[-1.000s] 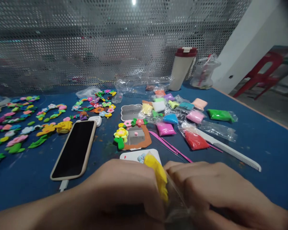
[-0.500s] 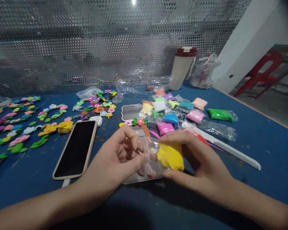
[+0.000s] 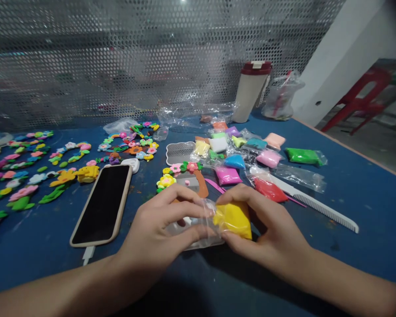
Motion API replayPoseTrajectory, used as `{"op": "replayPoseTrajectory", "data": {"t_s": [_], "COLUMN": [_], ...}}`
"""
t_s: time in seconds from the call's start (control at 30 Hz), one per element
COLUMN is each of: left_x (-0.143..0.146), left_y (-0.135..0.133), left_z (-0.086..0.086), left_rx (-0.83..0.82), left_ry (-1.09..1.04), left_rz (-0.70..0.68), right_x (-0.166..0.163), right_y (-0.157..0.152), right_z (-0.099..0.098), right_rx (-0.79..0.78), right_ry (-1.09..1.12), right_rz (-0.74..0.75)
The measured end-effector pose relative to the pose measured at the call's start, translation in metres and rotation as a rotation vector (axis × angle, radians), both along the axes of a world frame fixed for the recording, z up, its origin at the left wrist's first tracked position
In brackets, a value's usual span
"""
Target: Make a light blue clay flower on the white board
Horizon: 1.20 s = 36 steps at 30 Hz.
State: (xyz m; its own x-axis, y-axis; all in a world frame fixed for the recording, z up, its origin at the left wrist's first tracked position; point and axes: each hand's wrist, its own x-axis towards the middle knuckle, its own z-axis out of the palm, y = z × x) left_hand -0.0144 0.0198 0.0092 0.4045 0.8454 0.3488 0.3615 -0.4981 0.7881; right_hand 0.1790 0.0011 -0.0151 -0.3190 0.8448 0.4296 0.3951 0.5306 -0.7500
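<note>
"Fingers (image 3: 181,203) of the left hand (image 3: 150,233), entry 1: state?"

"Closed in a pinch on the clear plastic bag (image 3: 198,224). Entry 2, the right hand (image 3: 270,224): fingers curled round the bag's yellow clay (image 3: 233,220), gripping it."

"Location of the clay?"

"Between both hands, at the bag's right end, above a pale flat card (image 3: 201,245)."

"Condition?"

"1 smooth, soft-looking lump, bright yellow, pressed into the bag's corner. Whether the bag was sealed could not be told."

"Handling note?"

"An even pinch on the film looked best, with the clay cupped gently so the thin plastic would not tear."

"Further out?"

"Left, 1 phone in a beige case (image 3: 100,204) and rows of clay flowers (image 3: 23,193). Ahead, packets of coloured clay (image 3: 227,175). Right, 1 white comb (image 3: 326,212). Beyond, 1 red-lidded tumbler (image 3: 251,90) against perforated metal mesh (image 3: 119,57)."
</note>
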Motion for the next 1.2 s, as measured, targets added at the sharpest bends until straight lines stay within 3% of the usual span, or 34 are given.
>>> {"op": "replayPoseTrajectory", "data": {"t_s": [0.53,0.83,1.2], "left_x": [-0.001,-0.005,-0.007], "left_y": [-0.002,-0.001,0.007], "left_z": [-0.003,-0.014,0.001], "left_rx": [0.293,0.412,0.140], "left_ry": [0.172,0.286,0.127], "left_rz": [-0.036,-0.071,-0.065], "right_x": [0.001,0.000,0.004], "right_y": [-0.002,-0.003,0.000], "right_z": [-0.006,-0.007,-0.004], "right_rx": [-0.048,-0.071,-0.082], "right_ry": [-0.031,-0.010,0.052], "right_rz": [0.065,0.053,0.019]}}
